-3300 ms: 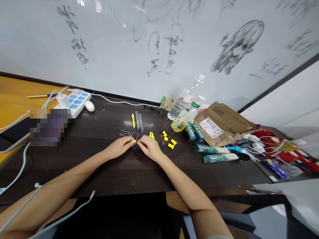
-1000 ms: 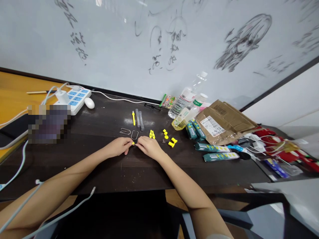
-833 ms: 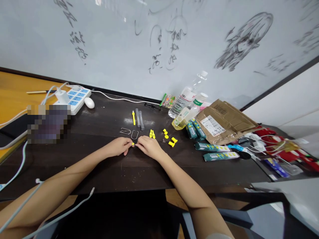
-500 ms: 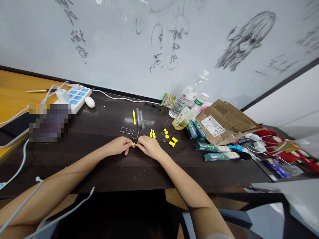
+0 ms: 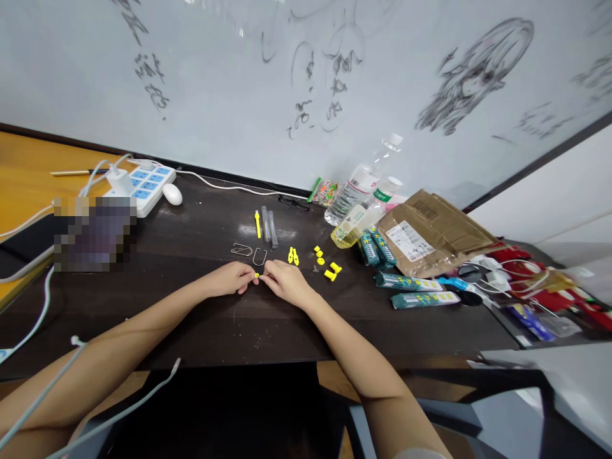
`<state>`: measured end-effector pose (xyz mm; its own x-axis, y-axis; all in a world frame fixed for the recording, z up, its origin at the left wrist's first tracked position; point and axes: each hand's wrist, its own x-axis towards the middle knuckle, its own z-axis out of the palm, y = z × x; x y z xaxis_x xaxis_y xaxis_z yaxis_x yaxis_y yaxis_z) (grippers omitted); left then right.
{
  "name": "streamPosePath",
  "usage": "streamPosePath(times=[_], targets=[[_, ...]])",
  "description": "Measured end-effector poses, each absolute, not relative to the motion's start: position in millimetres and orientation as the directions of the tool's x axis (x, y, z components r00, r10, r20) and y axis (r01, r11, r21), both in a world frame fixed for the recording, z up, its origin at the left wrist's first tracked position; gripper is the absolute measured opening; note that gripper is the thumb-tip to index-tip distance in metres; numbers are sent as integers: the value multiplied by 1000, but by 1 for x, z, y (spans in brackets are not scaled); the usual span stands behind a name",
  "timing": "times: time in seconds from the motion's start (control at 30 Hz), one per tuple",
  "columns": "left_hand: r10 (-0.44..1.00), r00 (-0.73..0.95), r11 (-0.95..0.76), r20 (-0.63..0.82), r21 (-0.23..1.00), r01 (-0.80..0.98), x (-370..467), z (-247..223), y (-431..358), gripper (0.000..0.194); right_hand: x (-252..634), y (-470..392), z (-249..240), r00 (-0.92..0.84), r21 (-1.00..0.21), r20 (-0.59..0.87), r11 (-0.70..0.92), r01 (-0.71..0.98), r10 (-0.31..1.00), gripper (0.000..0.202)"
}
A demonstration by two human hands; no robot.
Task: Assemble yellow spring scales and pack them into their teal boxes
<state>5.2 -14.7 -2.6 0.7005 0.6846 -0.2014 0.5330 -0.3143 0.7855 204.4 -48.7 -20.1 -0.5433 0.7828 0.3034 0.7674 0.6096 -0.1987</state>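
Observation:
A small yellow piece (image 5: 257,275) sits between the fingertips of both hands, low over the dark table (image 5: 201,331). My left hand (image 5: 233,278) pinches it from the left. From the right, my right hand (image 5: 284,279) has its fingers closed at the piece; whatever else they hold is too small to make out. Bent metal wires (image 5: 241,250) lie just beyond the hands, beside a U-shaped wire (image 5: 259,257). Farther back are a yellow stick (image 5: 257,224) and clear tubes (image 5: 269,228). Yellow clips (image 5: 293,256) and several other yellow parts (image 5: 329,275) lie to the right.
Bottles (image 5: 351,223), a cardboard parcel (image 5: 421,233) and green boxes (image 5: 424,299) stand or lie at the right. A power strip (image 5: 152,185), a white mouse (image 5: 172,194) and cables are at the left. Glasses (image 5: 294,204) lie near the whiteboard (image 5: 215,83).
The fingers of my left hand have curled slightly closer beneath the yellow piece. Otherwise the hands hold almost the same position, and the view has shifted slightly.

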Motion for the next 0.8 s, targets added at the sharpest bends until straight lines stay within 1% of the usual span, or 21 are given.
streamPosePath(times=[0.2, 0.37, 0.6, 0.7, 0.8], targets=[[694, 695, -344, -189, 760, 551, 6, -1, -17, 34, 203, -49, -21, -529, -222, 311, 602, 767, 789, 18], [723, 668, -348, -174, 744, 570, 6, 2, -21, 33, 201, -49, -24, -495, -295, 338, 589, 753, 801, 20], [730, 667, -367, -151, 736, 569, 6, 1, -22, 32, 199, -49, -26, -452, -387, 321, 551, 739, 832, 20], [739, 658, -393, -142, 703, 593, 7, 0, -23, 35, 198, -49, -25, -439, -406, 319, 540, 737, 840, 21], [749, 656, -455, -89, 651, 607, 9, 1, -26, 33, 198, -50, -24, -428, -420, 318, 531, 736, 846, 21]])
